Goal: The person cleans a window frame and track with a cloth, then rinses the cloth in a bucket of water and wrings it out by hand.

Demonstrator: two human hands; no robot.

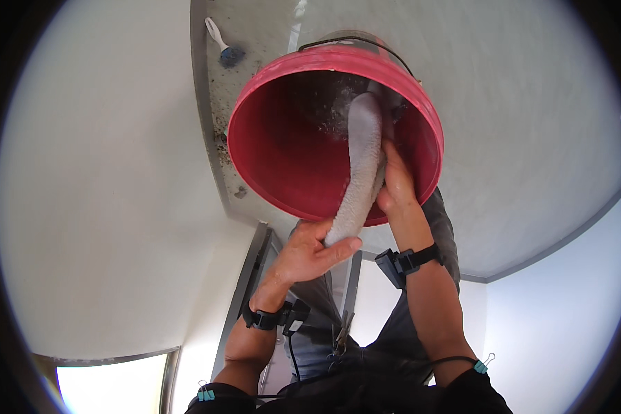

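A red bucket point(283, 181) has its wide mouth toward me, and water splashes deep inside it. A long, wet, fuzzy grey cloth point(362, 155), bunched lengthwise, runs from the bucket's inside out over its near rim. At the near end of the cloth, my left hand point(309, 254) is closed on it, thumb on the right side and fingers under it. My right hand point(398, 181) reaches into the bucket along the right wall and grips the cloth's right side. Its fingertips are hidden behind the cloth.
A brush with a white handle point(215, 31) and dark bristles lies on the dirty floor strip at the far left. Small debris point(240, 192) lies near the grey skirting edge. A pale wall point(103, 152) rises at the left. A dark wire handle point(355, 40) arches behind the bucket's rim.
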